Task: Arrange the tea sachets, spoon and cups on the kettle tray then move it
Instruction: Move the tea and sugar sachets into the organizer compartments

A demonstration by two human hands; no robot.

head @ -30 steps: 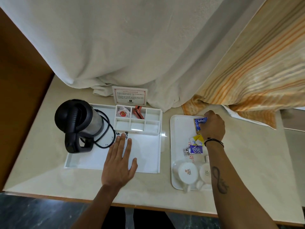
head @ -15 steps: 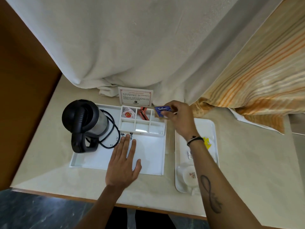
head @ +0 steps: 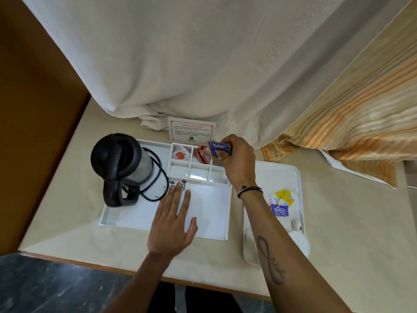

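My right hand [head: 238, 161] pinches a blue Tetley tea sachet [head: 219, 149] over the back right compartment of the white kettle tray [head: 216, 215]. Two other back compartments hold a white sachet with a red logo [head: 179, 154] and orange sachets [head: 201, 153]. My left hand [head: 172, 224] lies flat, fingers spread, on the tray's open floor. A black kettle [head: 121, 163] with its cord stands on the tray's left. On a second white tray [head: 293, 175] to the right lie yellow sachets [head: 284, 197], a purple sachet [head: 279, 210] and white cups [head: 299, 241], partly hidden by my right forearm.
A printed card [head: 191, 132] stands behind the kettle tray. White cloth [head: 191, 64] and a striped orange fabric [head: 352, 114] hang over the table's back edge. A brown panel [head: 33, 109] borders the left. The cream tabletop [head: 352, 222] extends to the right.
My right hand carried the Tetley sachet from the right tray over to the kettle tray's back right compartment and tilted it downward. My left hand stayed flat on the tray.
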